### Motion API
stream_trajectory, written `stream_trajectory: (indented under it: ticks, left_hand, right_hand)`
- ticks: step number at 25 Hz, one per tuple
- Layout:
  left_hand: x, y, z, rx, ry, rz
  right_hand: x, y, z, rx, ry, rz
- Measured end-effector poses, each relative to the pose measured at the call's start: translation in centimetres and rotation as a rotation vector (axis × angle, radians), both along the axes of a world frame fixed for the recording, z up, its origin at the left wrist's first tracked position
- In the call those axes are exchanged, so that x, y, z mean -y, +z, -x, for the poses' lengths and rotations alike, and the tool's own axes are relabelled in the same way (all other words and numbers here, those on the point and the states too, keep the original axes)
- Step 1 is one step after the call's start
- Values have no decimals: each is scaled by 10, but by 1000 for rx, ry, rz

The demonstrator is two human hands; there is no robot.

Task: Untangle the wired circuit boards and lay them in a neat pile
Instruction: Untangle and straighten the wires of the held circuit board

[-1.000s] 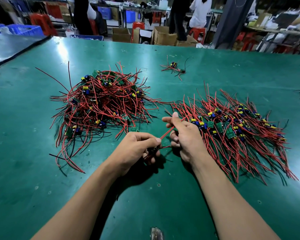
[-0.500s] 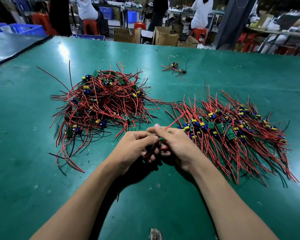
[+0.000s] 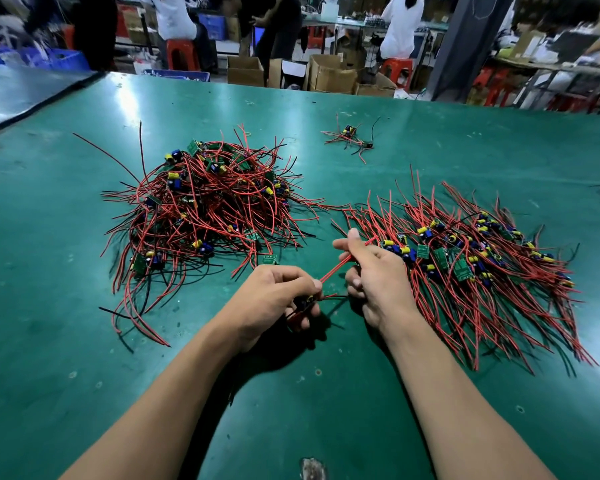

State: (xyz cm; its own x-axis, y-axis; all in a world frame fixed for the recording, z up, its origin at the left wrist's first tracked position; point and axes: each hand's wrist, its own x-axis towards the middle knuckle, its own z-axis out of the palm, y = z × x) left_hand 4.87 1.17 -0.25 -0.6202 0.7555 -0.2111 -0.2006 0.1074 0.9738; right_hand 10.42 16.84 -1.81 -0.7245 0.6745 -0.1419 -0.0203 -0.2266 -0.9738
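Note:
A tangled heap of wired circuit boards [image 3: 205,206] with red and black leads lies on the green table [image 3: 430,133], left of centre. To the right is a combed-out pile [image 3: 471,265] whose wires all run the same way. Between them my left hand [image 3: 274,299] grips one small board at its body. My right hand [image 3: 374,271] pinches that board's red wires [image 3: 336,270], which stretch taut between both hands.
A few loose wired boards [image 3: 350,138] lie farther back on the table. Beyond the far edge stand cardboard boxes [image 3: 329,76], red stools and several people at other benches. A dark table [image 3: 21,91] adjoins at the left.
My right hand slid in to meet the left hand, then pulled back out up and right along the red wires. The left hand barely moved.

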Motion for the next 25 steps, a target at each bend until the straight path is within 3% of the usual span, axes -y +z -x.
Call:
stream_trajectory:
  ticks: [4, 9, 11, 16, 21, 25]
  left_hand:
    - [1, 0, 0, -3, -15, 16]
    - [3, 2, 0, 21, -71, -1]
    - [4, 3, 0, 21, -84, -5]
    - [4, 1, 2, 40, -41, -6]
    - [5, 3, 3, 53, -50, 5]
    - [5, 10, 1, 111, 5, -54]
  right_hand:
    - [-1, 3, 1, 4, 3, 74]
    - [-13, 15, -5, -179, 258, 604]
    - [-15, 18, -9, -200, 334, 667]
    - [-12, 16, -7, -167, 242, 571]
    - [-15, 15, -7, -190, 215, 643]
    - [-8, 13, -4, -148, 186, 390]
